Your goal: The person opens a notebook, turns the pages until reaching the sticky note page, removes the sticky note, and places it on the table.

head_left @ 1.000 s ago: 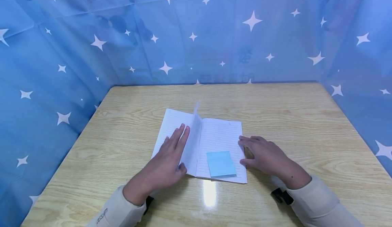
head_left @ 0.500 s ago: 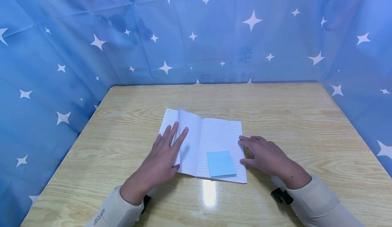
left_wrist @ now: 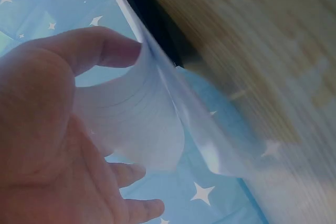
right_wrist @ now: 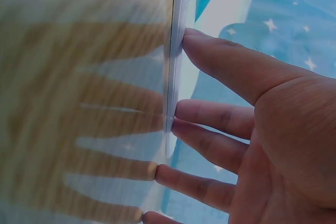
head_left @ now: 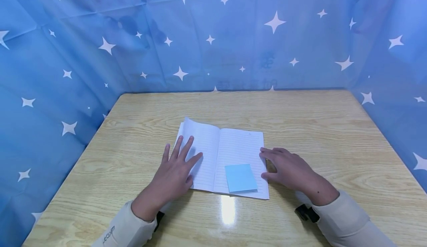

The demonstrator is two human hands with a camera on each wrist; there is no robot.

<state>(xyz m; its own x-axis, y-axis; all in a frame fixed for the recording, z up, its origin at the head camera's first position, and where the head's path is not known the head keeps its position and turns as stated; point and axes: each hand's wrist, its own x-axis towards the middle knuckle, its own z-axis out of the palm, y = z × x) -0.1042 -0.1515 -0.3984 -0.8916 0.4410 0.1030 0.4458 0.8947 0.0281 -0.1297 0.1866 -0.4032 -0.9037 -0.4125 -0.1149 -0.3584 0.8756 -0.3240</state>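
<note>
A lined notebook (head_left: 233, 143) lies spread on the table, a pale blue sticky note (head_left: 241, 178) on its right page. Over the left side my left hand (head_left: 173, 173) spreads its fingers on a turned leaf (head_left: 204, 136), whose far outer corner still lifts a little. In the left wrist view that leaf (left_wrist: 136, 114) curves between the thumb and the other fingers of my left hand (left_wrist: 68, 124). At the notebook's right edge my right hand (head_left: 288, 167) rests its thumb and fingertips. The right wrist view has my right hand (right_wrist: 247, 124) with fairly straight fingers touching the page edges (right_wrist: 180, 19).
The wooden table (head_left: 300, 117) extends around the notebook on every side. Behind it and along both sides hangs a blue curtain (head_left: 233, 28) with white stars. A black strap piece (head_left: 307, 213) shows at the right cuff.
The leaf that stood nearly upright has swung over to the left and lies flatter. My left hand has moved left with it and its fingers have spread. My right hand has stayed put.
</note>
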